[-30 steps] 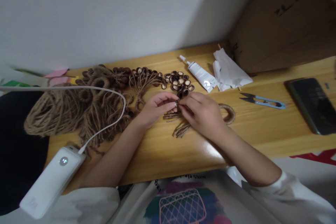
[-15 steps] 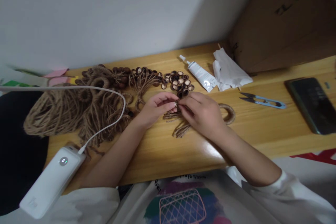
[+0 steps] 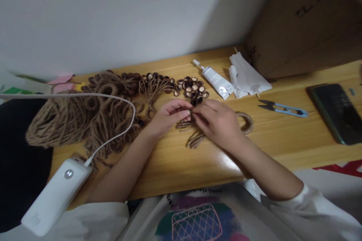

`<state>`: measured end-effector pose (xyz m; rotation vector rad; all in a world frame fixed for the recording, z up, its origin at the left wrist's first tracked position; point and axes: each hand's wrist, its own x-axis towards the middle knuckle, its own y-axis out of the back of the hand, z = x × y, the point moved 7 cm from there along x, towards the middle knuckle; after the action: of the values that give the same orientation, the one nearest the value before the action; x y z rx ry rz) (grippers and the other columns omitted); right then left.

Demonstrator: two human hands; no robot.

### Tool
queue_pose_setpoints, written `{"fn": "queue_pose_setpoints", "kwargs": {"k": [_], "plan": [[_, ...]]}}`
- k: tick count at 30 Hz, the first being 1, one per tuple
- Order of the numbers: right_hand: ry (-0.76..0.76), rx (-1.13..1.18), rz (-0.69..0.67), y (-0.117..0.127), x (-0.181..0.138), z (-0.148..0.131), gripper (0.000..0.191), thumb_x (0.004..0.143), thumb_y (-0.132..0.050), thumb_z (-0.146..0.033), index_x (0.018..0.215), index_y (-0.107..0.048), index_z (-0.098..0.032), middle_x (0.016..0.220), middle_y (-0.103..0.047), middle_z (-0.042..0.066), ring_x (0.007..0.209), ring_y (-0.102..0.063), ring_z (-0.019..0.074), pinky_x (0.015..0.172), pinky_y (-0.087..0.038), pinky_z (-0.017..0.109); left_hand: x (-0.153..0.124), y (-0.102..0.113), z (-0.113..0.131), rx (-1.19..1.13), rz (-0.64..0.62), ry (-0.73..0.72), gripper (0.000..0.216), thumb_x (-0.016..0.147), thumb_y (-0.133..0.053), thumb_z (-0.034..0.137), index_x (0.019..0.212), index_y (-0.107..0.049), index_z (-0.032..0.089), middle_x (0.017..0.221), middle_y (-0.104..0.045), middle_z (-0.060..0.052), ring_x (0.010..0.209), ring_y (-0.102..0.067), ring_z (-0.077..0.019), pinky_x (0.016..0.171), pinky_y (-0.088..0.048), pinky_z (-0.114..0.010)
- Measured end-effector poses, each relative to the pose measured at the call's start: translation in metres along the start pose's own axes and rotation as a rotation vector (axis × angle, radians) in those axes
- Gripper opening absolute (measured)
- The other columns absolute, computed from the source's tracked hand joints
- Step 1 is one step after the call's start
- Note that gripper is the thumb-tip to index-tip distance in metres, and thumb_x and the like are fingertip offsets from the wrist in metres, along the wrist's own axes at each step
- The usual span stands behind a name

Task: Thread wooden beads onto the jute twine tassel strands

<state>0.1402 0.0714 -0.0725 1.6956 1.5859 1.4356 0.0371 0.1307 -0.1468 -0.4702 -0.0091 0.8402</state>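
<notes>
My left hand [image 3: 166,118] and my right hand [image 3: 219,121] meet over the middle of the wooden desk [image 3: 283,139], fingertips pinched together on a small nut shell [image 3: 189,111] tied to jute twine [image 3: 195,140]. The twine's loose strands lie on the desk under my hands, and a twine-wrapped ring [image 3: 247,119] peeks out to the right of my right hand. Just beyond my fingers sits a small heap of brown nut shells [image 3: 194,89].
A big tangle of jute cord and wrapped rings [image 3: 85,115] covers the desk's left. A white power bank [image 3: 51,199] with its cable lies at front left. A glue tube [image 3: 216,79], crumpled paper [image 3: 246,77], blue snips [image 3: 284,108], a phone [image 3: 336,113] and a cardboard box [image 3: 305,22] are at right.
</notes>
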Motion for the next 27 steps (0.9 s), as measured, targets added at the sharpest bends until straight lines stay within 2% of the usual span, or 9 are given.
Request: {"fn": "queue_pose_setpoints", "kwargs": {"k": [27], "plan": [[-0.023, 0.000, -0.027, -0.0024, 0.0001, 0.0013, 0.021, 0.091, -0.049, -0.019, 0.085, -0.068, -0.011, 0.079, -0.066, 0.010, 0.073, -0.061, 0.0204, 0.065, -0.046, 0.030, 0.0000, 0.0005, -0.0004, 0.021, 0.001, -0.002, 0.023, 0.070, -0.076, 0.027, 0.089, -0.067, 0.016, 0.069, -0.064, 0.002, 0.064, -0.060, -0.0060, 0.065, -0.049, -0.019]]}}
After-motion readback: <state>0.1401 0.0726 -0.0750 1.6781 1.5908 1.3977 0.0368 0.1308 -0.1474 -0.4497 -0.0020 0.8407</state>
